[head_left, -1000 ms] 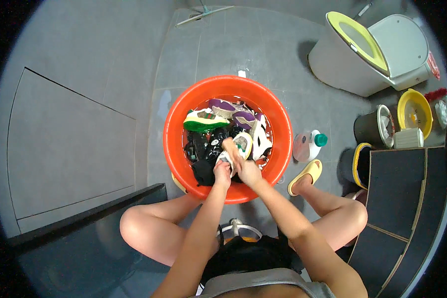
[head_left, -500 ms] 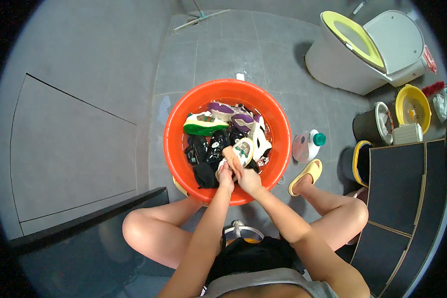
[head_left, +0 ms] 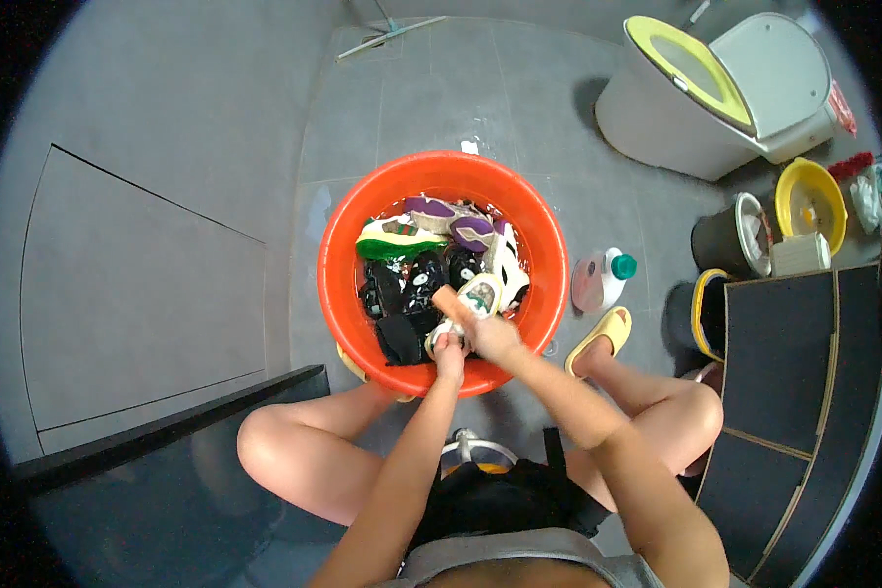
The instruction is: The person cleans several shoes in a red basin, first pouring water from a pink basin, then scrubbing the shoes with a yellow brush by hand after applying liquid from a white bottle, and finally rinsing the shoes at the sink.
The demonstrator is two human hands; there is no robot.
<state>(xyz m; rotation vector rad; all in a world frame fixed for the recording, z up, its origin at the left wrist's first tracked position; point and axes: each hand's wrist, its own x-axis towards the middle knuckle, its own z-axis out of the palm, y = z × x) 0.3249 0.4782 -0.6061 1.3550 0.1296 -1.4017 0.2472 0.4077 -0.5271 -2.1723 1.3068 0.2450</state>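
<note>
A round orange tub (head_left: 335, 294) with water in it holds several shoes. At its near side my left hand (head_left: 450, 357) is closed on a white shoe (head_left: 482, 291) with a pale rim. My right hand (head_left: 495, 338) grips a light brown scrubbing brush (head_left: 449, 302), pressed over that shoe; its bristles are hidden. Beyond lie a white shoe with a green sole (head_left: 392, 242) and purple-and-grey shoes (head_left: 436, 212). Black shoes (head_left: 423, 278) sit in the middle, and a black-and-white shoe (head_left: 508, 269) rests at the right. A dark cloth-like item (head_left: 400, 338) is beside my left hand.
Right of the tub stands a bottle with a green cap (head_left: 604, 280). My slippered foot (head_left: 603, 338) is close by. Farther right are a dark cabinet (head_left: 779, 363), buckets (head_left: 725, 243), a yellow basin (head_left: 811, 206) and a toilet (head_left: 657, 118). A squeegee (head_left: 392, 37) leans at the far wall.
My right hand has shifted slightly up with the brush over the shoe. My left hand keeps its hold. The whole view has moved a little.
</note>
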